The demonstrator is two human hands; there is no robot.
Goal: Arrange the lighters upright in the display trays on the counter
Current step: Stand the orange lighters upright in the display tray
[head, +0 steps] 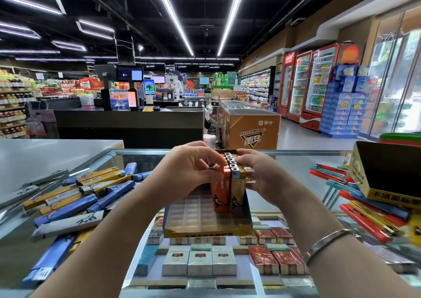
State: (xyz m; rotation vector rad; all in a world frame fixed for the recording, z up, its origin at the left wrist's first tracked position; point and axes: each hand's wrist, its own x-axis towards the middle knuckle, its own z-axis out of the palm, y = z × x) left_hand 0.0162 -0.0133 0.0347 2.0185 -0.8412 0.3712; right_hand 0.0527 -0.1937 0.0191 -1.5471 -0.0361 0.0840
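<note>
A gold cardboard display tray [206, 231] with clear plastic slots sits on the glass counter in front of me. Orange lighters [219, 195] and gold lighters [238, 195] stand upright in its right rear slots. My left hand [184, 170] pinches the top of an orange lighter at the front of the orange row. My right hand [259, 177] curls around the right side of the gold row, fingertips on the lighter tops. Loose blue, gold and grey lighters [75, 204] lie piled at the left; loose red, teal and yellow lighters [369, 215] lie at the right.
A second gold tray [362, 179] stands tilted on the right pile. Cigarette packs [200, 261] show under the glass counter [296, 158]. A checkout desk [129, 122] and an orange freezer chest [250, 126] stand beyond the counter.
</note>
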